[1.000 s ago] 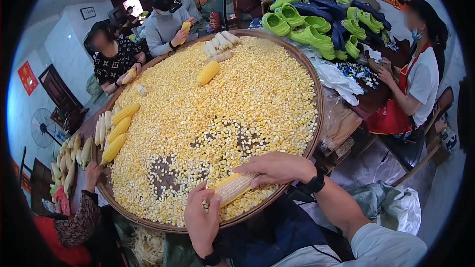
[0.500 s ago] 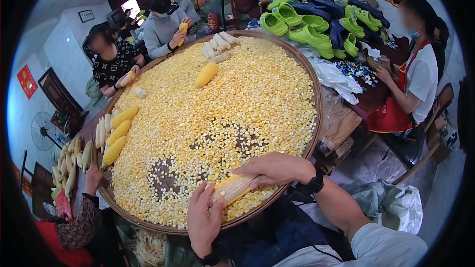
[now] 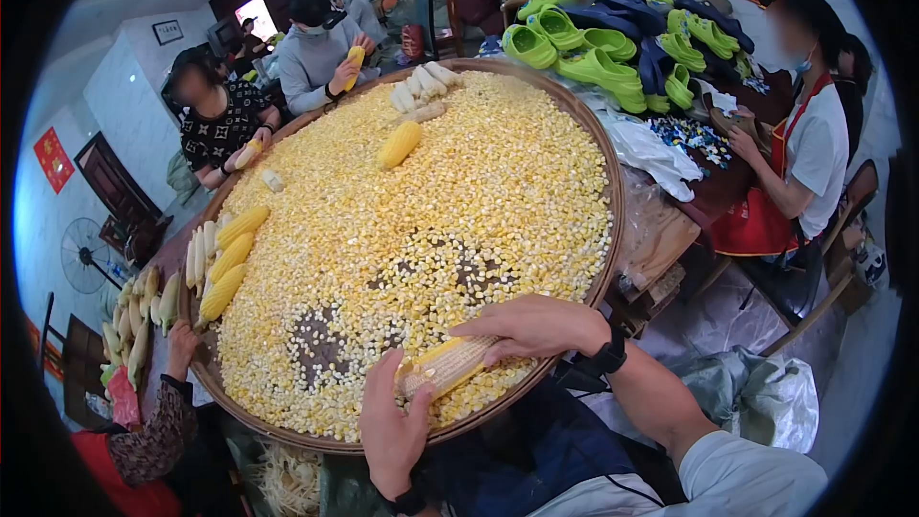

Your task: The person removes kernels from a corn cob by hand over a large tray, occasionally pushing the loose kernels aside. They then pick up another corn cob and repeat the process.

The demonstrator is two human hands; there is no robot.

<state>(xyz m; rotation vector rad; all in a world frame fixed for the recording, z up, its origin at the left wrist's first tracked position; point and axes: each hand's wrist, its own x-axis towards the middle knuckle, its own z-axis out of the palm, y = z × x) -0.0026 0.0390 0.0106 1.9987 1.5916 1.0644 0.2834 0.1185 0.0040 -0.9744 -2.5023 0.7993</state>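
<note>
I hold a partly stripped corn cob (image 3: 450, 364) over the near rim of a big round woven tray (image 3: 617, 201) covered with loose yellow kernels (image 3: 431, 201). My right hand (image 3: 531, 325) lies over the cob's right end, fingers curled on it. My left hand (image 3: 388, 426) grips the left end from below, thumb against the kernels. Both wrists wear dark bands.
Whole cobs (image 3: 225, 263) lie at the tray's left edge, one cob (image 3: 402, 142) and bare white cobs (image 3: 421, 84) at the far side. Other people sit around the tray holding cobs. Green and blue clogs (image 3: 613, 48) pile at the back right; a person in a red apron (image 3: 799, 148) sits there.
My left hand has shifted slightly on the cob's left end; the cob and my right hand stay almost where they were.
</note>
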